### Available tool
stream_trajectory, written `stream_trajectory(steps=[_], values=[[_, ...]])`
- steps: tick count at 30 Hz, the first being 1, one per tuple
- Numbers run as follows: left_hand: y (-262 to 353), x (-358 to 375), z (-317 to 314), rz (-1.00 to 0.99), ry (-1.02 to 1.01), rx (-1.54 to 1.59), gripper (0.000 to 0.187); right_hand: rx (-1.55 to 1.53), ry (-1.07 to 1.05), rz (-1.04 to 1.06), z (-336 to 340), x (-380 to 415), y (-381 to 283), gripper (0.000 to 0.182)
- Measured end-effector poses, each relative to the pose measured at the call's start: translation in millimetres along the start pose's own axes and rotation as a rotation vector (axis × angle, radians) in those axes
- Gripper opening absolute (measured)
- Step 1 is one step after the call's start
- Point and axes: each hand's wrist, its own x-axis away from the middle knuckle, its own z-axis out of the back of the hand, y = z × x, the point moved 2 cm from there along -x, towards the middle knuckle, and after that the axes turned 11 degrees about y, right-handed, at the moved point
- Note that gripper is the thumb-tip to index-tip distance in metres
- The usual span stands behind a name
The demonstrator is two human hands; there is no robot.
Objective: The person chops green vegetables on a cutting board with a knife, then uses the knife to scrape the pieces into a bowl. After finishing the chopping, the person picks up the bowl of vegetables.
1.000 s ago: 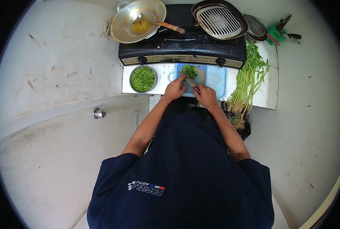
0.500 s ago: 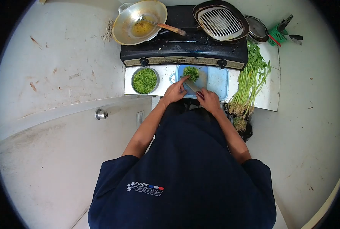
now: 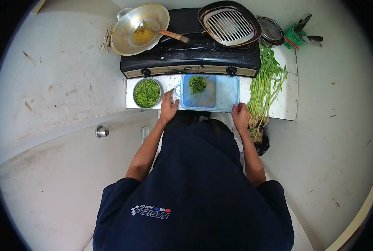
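My left hand (image 3: 169,108) is at the left end of the blue cutting board (image 3: 226,94), beside its loop handle, with thumb and fingers apart and nothing held. At the board's lower right corner, my right hand (image 3: 241,116) is closed round the dark red handle of the knife (image 3: 239,107); the blade cannot be made out. A small heap of chopped greens (image 3: 198,84) lies on the board's upper left part. To the left of my left hand stands a round bowl (image 3: 161,93) filled with chopped greens (image 3: 146,93).
Behind the board is a black stove (image 3: 186,60) bearing a wok (image 3: 120,33) with a wooden-handled ladle (image 3: 174,36) and a grill pan (image 3: 230,26). Long leafy stalks (image 3: 265,85) lie at the right. Farther back are a lidded pan (image 3: 270,31) and a green basket (image 3: 293,37) with utensils.
My left hand has left the heap of greens and moved left, its fingers now spread. My right hand has moved right with the knife. The whole view has shifted slightly.
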Motion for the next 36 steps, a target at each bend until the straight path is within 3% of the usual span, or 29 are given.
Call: stream_trajectory(steps=[4, 10, 20, 23, 26, 29, 30, 36], values=[[2.2, -4.1, -16.3, -0.18, 0.123, -0.266, 0.064, 0.097, 0.077, 0.015, -1.6, -3.2, 17.0, 0.025], [3.4, -21.8, -33.9, 0.145, 0.091, -0.034, 0.06, 0.144, 0.001, 0.048, -8.8, -10.7, 24.0, 0.023], [-36.3, -41.8, -40.4, 0.249, 0.139, -0.178, 0.049, 0.1, -0.032, 0.08, -3.1, -7.8, 22.5, 0.015], [-24.9, -30.6, -26.0, 0.28, 0.001, -0.201, 0.045, 0.086, -0.047, 0.037, 14.4, 5.1, 5.6, 0.015], [-10.2, -1.9, -18.3, 0.195, 0.223, -0.155, 0.04, 0.018, -0.025, 0.06, 24.4, 16.6, -6.2, 0.013], [3.3, 21.6, -9.5, 0.261, 0.367, 0.064, 0.037, 0.045, -0.063, 0.09, 29.0, 21.8, -16.0, 0.013], [15.2, 28.6, -1.8, 0.425, 0.342, 0.219, 0.033, 0.017, -0.07, 0.083, 29.6, 22.3, -20.5, 0.014], [38.4, 49.9, 44.8, 0.468, 0.478, 0.458, 0.029, -0.054, -0.146, 0.143, 24.1, 11.5, -47.8, 0.015]])
